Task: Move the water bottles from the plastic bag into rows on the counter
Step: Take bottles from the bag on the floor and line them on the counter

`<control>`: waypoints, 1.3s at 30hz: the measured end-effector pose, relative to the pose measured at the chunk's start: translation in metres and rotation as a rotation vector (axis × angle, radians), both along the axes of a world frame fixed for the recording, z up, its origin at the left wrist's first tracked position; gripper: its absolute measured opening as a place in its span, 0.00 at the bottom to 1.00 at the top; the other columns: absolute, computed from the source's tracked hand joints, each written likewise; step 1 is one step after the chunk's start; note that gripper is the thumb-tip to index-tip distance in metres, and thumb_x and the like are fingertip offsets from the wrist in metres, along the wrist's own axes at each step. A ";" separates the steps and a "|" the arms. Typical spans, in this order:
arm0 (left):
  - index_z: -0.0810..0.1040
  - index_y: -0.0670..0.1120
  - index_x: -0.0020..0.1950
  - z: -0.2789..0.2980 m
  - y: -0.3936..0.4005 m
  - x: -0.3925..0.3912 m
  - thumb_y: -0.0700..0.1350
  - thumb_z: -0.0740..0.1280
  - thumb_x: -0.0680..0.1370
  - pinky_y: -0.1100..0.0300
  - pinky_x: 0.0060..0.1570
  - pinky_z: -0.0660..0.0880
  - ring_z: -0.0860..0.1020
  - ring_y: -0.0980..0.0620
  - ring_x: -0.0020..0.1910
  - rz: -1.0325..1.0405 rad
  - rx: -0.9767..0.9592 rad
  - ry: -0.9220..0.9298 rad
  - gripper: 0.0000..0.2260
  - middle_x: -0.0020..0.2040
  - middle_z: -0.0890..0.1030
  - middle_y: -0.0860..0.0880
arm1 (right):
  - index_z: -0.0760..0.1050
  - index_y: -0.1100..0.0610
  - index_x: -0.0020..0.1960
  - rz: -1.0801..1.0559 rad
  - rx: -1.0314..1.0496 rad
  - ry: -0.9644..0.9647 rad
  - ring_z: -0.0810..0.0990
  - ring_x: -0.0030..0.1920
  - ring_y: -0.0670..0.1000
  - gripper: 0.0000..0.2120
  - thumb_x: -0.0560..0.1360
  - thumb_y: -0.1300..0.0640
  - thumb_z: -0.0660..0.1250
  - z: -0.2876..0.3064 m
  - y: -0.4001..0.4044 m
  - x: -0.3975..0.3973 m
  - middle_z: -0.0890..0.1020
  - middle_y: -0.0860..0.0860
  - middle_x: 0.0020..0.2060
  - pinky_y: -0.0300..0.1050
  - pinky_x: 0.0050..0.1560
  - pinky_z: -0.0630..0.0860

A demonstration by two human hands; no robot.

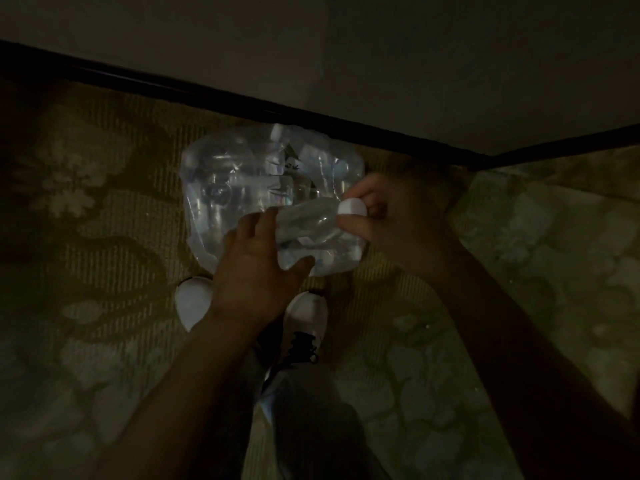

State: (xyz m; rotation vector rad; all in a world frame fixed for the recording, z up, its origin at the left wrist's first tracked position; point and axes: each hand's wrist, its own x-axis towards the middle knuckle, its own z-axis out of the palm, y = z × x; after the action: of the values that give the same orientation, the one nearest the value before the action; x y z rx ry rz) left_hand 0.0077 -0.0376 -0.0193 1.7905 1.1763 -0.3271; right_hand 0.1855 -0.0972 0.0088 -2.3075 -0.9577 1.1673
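Head view, dim: right hand (391,220) curled round the neck of a water bottle (308,220), just behind its white cap (352,206). Long axis roughly level, running leftward from that grip toward the left hand (256,265), fingers spread against the base end. Directly beneath both, on the carpet (104,237), the plastic bag (235,174) with more bottles. No counter in sight. Probably a lift clear of the bag next, led by the right hand.

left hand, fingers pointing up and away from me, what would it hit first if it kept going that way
Most likely the clear plastic water bottle with the white cap, which the left hand already touches at its base; beyond it lies the clear plastic bag of bottles. Depth is unclear in this dim view.
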 end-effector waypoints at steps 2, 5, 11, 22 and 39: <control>0.60 0.45 0.78 -0.005 0.001 0.000 0.57 0.74 0.70 0.48 0.68 0.65 0.63 0.42 0.72 -0.008 0.058 0.002 0.42 0.74 0.65 0.44 | 0.80 0.54 0.49 0.023 -0.019 0.119 0.82 0.39 0.43 0.10 0.69 0.55 0.77 0.012 0.014 -0.003 0.83 0.45 0.38 0.43 0.42 0.81; 0.67 0.47 0.74 -0.015 0.008 -0.006 0.56 0.77 0.67 0.44 0.64 0.72 0.72 0.44 0.66 0.099 0.005 0.016 0.39 0.68 0.73 0.45 | 0.80 0.54 0.48 0.114 -0.026 0.238 0.84 0.39 0.45 0.09 0.69 0.55 0.77 0.008 0.032 -0.011 0.84 0.48 0.39 0.43 0.41 0.82; 0.70 0.53 0.66 -0.032 0.032 -0.033 0.73 0.69 0.62 0.52 0.45 0.79 0.81 0.48 0.46 0.234 -0.228 0.258 0.39 0.51 0.81 0.49 | 0.79 0.56 0.52 -0.336 0.013 0.694 0.85 0.41 0.52 0.06 0.78 0.55 0.68 -0.056 0.048 -0.034 0.85 0.54 0.43 0.46 0.45 0.82; 0.75 0.53 0.58 -0.028 0.033 -0.036 0.75 0.65 0.64 0.50 0.52 0.76 0.78 0.47 0.52 0.411 -0.406 0.282 0.33 0.55 0.80 0.48 | 0.69 0.55 0.70 0.417 -0.273 -0.168 0.70 0.68 0.57 0.21 0.77 0.60 0.65 -0.183 0.081 -0.042 0.72 0.53 0.68 0.52 0.66 0.70; 0.77 0.52 0.57 -0.012 0.038 -0.027 0.79 0.66 0.56 0.47 0.53 0.79 0.82 0.49 0.49 0.538 -0.472 0.138 0.40 0.50 0.83 0.52 | 0.56 0.60 0.76 0.413 -0.434 -0.301 0.66 0.72 0.61 0.40 0.72 0.52 0.74 -0.165 0.056 -0.054 0.61 0.62 0.74 0.51 0.69 0.67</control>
State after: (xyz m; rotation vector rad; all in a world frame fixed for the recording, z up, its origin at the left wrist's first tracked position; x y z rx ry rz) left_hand -0.0191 0.0001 -0.0315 1.0142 1.4807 -0.3726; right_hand 0.1314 -0.0414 -0.1561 -2.7740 -1.4676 1.3107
